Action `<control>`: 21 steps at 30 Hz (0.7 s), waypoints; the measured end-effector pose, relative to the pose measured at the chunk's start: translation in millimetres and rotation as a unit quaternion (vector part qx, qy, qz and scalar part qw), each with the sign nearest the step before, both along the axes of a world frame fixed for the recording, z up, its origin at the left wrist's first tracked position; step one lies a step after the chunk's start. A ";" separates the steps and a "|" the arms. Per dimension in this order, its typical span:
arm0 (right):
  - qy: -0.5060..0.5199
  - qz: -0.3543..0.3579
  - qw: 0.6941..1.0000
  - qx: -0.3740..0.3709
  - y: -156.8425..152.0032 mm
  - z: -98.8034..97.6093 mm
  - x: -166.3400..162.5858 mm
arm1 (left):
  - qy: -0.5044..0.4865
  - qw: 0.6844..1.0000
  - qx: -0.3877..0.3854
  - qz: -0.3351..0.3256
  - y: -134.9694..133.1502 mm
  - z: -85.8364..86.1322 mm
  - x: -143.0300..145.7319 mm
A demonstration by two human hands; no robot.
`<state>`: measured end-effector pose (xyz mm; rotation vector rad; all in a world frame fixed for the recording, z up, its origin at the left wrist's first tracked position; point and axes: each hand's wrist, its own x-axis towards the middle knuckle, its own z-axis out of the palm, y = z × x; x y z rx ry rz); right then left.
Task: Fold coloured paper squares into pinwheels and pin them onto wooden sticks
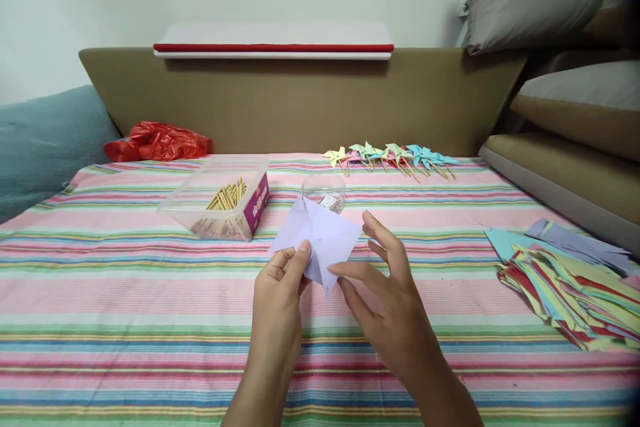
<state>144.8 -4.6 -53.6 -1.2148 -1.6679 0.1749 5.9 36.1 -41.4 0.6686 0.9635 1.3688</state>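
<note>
A lilac paper square [333,243], cut and partly folded like a pinwheel, is held up over the striped cloth. My left hand [283,287] grips it, with the thumb on its front near the middle and the other fingers behind. At its lower right edge, the index finger and thumb of my right hand [387,297] pinch the paper, while the other fingers stand apart. Just behind the paper is a round clear cup [336,185] with small items and a white label inside; the paper hides part of it.
A clear plastic box [183,203] of short wooden sticks [227,197] stands on the striped cloth [150,307]. Several finished pinwheels [397,155] lie at the back, a red plastic bag [160,141] back left. Coloured paper pieces [575,287] are piled at right, beside stacked cushions [575,153].
</note>
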 end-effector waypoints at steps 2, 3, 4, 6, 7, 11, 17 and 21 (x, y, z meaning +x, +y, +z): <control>-0.002 -0.004 1.000 0.002 0.9 -1.5 0.6 | 0.001 1.000 -0.002 0.000 -0.1 0.2 -0.7; 0.004 -0.005 1.000 0.002 1.4 -1.4 0.7 | 0.003 1.000 -0.001 0.000 -0.4 0.2 -0.8; 0.010 -0.006 1.000 -0.001 1.8 -0.8 0.8 | 0.006 1.000 0.000 0.000 -0.7 0.1 -0.8; 0.030 -0.003 0.999 -0.017 2.2 0.8 0.9 | 0.011 1.000 0.005 -0.001 -1.1 -0.4 -0.8; 0.044 -0.001 0.999 -0.031 2.4 1.6 1.0 | 0.015 1.000 0.011 -0.001 -1.2 -0.7 -0.9; 0.115 0.011 0.989 -0.095 3.1 3.1 0.4 | 0.047 0.998 0.032 -0.003 -1.6 -0.5 -1.1; 0.224 0.000 0.964 -0.145 5.7 4.3 -4.5 | 0.079 0.996 0.048 -0.021 -5.1 5.5 -2.6; 0.285 -0.018 0.944 -0.168 7.2 5.1 -7.3 | 0.095 0.993 0.053 -0.034 -6.6 7.2 -2.5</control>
